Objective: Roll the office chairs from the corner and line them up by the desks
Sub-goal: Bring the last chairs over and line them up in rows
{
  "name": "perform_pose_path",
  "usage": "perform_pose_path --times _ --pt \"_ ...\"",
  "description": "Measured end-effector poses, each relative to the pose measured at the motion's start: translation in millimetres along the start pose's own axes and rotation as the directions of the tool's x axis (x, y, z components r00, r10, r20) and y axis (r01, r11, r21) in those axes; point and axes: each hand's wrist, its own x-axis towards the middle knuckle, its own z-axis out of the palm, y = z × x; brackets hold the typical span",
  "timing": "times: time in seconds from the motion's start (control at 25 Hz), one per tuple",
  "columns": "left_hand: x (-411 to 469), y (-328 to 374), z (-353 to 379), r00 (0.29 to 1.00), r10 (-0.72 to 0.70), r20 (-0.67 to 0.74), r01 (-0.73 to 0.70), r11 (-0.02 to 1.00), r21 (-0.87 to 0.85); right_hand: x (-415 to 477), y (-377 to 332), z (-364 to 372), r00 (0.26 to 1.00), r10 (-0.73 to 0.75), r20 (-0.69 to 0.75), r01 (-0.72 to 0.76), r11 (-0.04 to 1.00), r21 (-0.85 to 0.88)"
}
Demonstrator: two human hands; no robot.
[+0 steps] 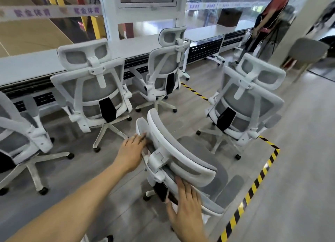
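Item one: our left hand [131, 152], bare, its back toward the camera, knuckles and fingers in view, the fingertips softened by blur. Item two: our left forearm [72, 205], bare along all we can see of it, broad at the lower left corner of our view and narrowing to the wrist. Item three: our right hand [186, 207], bare, back uppermost, thumb and fingers visible, its wrist cut by the bottom edge. Nails too blurred to describe.

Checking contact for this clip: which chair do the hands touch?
The nearest chair, centre foreground: the left hand and right hand rest on its back. The other chairs stand untouched.
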Motion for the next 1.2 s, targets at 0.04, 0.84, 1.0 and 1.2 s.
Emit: perform_pose_path --times 0.04,0.84,1.0,1.2 --pt "1.8 1.4 2.7 1.000 -0.007 -0.024 0.007 1.000 -0.002 2.3 2.9 1.3 1.000 -0.008 0.004 0.008 1.000 0.011" --pt "-118.6 208.2 61.7 0.869 -0.282 -0.406 0.216 0.956 -0.200 89.5 265.4 -59.8 0.891 -0.449 -0.061 0.453 0.880 0.143" --pt "-131.1 218.3 65.3 0.816 -0.398 -0.419 0.343 0.917 -0.203 116.5 264.3 -56.1 0.840 -0.538 -0.064 0.537 0.811 0.230" --pt "-134.2 222.7 64.8 0.739 -0.511 -0.438 0.442 0.860 -0.257 142.2 257.2 -35.3 0.805 -0.593 0.008 0.569 0.776 0.273"
